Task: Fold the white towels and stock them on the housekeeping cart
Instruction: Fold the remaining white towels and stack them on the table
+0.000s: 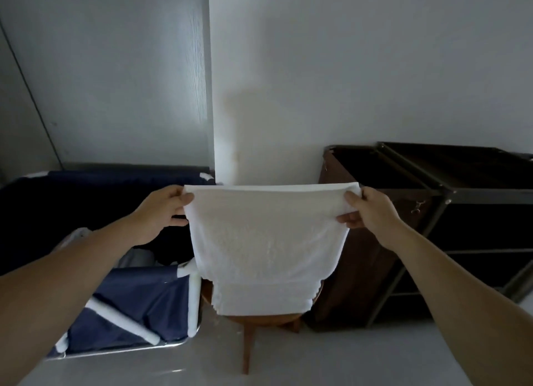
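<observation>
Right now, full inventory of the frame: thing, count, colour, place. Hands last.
towel: 1, white, held up mid-frame by its top corners, hanging in front of the stool
stool: 1, brown wood, on the floor below the towel, mostly hidden by it
laundry hamper: 1, navy fabric on a white tube frame, lower left, beside the stool
housekeeping cart: 1, dark brown with dark metal frame, right, against the wall
wall: 1, white, behind everything
door panel: 1, grey-white, upper left
floor: 1, pale grey, bottom
left hand: 1, pinching the towel's top left corner
right hand: 1, pinching the towel's top right corner
</observation>
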`<state>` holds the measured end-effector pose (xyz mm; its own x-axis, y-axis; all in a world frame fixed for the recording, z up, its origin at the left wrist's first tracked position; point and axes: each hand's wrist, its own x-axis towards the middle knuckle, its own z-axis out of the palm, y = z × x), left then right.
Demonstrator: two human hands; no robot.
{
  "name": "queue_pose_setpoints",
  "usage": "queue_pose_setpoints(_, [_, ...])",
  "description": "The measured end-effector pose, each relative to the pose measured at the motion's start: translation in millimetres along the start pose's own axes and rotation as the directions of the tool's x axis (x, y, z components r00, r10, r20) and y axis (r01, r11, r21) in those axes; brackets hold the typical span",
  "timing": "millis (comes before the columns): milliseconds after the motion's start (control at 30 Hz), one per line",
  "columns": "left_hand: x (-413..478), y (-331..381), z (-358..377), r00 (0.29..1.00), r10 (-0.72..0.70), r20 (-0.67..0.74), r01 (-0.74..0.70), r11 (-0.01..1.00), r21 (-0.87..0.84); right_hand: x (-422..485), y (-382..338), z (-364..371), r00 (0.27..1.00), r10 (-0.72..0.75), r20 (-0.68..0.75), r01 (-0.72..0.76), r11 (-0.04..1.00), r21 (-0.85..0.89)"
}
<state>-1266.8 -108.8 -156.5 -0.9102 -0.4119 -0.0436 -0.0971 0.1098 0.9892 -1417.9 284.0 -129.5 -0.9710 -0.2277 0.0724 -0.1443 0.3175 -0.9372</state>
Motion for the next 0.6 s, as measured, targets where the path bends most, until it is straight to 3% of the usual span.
queue_pose_setpoints(167, [7.6, 1.9, -3.6, 1.0, -0.006, 0.028, 0.005, 0.999, 0.052, 3.6, 3.1, -8.3, 0.996, -0.058, -0.066, 0.044, 0.98, -0.193])
queue_pose_setpoints(300, [47.2, 7.7, 8.2, 0.999, -0.003, -0.032, 0.004, 0.999, 0.038, 42.0, 9.1, 6.3, 0.989, -0.073, -0.132, 0.051, 0.986, -0.162])
queue_pose_setpoints(600, [204.8, -106.1, 58.0, 0.955, -0.271, -0.124, 0.288, 0.945, 0.154, 188.4, 137.8, 83.1, 0.949, 0.3, -0.093, -0.311, 0.94, -0.141])
